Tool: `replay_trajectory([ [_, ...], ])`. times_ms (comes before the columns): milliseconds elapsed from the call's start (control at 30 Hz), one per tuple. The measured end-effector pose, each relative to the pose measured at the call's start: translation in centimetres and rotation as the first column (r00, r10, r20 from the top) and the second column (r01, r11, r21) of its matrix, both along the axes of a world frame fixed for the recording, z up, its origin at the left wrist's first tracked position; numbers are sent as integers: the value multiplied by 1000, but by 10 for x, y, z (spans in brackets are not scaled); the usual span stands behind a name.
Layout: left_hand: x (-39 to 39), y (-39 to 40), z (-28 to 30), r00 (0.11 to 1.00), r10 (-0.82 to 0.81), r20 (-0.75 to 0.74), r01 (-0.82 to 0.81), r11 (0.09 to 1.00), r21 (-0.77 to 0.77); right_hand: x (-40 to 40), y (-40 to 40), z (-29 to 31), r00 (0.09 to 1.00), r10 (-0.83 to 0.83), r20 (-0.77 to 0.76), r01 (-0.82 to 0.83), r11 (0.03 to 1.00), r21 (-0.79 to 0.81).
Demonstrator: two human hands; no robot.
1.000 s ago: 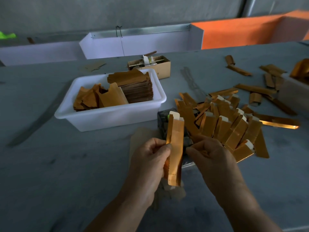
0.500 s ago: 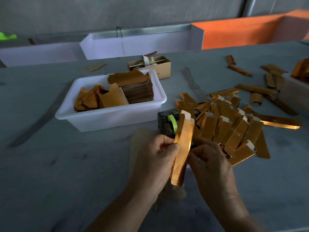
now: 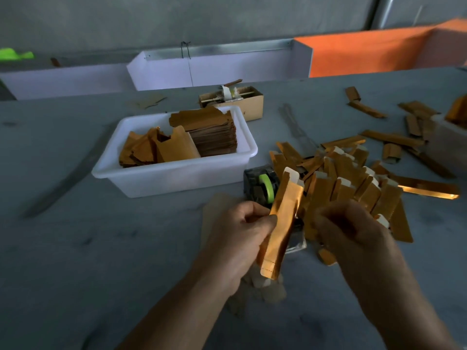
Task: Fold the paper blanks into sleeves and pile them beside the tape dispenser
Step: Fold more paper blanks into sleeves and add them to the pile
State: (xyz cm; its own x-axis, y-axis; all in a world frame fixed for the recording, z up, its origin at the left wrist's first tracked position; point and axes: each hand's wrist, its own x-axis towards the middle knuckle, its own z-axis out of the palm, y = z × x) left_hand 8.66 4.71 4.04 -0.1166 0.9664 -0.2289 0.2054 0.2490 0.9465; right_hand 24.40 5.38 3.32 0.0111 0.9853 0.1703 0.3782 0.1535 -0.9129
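My left hand (image 3: 240,238) pinches a folded orange-gold paper sleeve (image 3: 280,226) by its left edge and holds it upright, tilted to the right. My right hand (image 3: 353,233) hovers just right of the sleeve, fingers curled, blurred and apart from it. Behind the sleeve stands the dark tape dispenser (image 3: 260,185) with a green roll. A pile of folded sleeves (image 3: 353,183) lies right of the dispenser. A white tub (image 3: 177,175) at the centre left contains flat paper blanks (image 3: 209,130).
A small cardboard box (image 3: 235,99) sits behind the tub. Loose sleeves and strips (image 3: 394,137) lie scattered at the far right beside another white tub (image 3: 449,142). White trays (image 3: 217,66) and an orange panel (image 3: 374,51) line the back of the grey table.
The sleeve has tipped rightward toward the pile. My right hand has let go of it and drawn away to the right; my left hand still pinches it.
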Motion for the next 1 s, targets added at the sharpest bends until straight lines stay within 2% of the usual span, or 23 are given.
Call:
replay_trajectory([
  [67, -2, -3, 3, 998, -7, 56, 7, 1000, 2, 1, -3, 13, 967, 91, -238, -129, 980, -151],
  [100, -2, -4, 4, 997, -11, 79, 10, 1000, 3, 2, -4, 17, 953, 136, -272, -190, 965, -181],
  [267, -3, -12, 5, 992, -24, 127, 18, 999, 48, -4, -9, 24, 919, 288, -269, -327, 939, -109],
  [567, -2, -14, 9, 981, -58, 183, 55, 998, 20, -10, -9, 16, 968, 241, 77, -242, 970, 4],
  [1000, -7, -15, 14, 944, -163, 288, 186, 981, -54, -10, -8, 12, 975, 155, 159, -152, 988, -28],
])
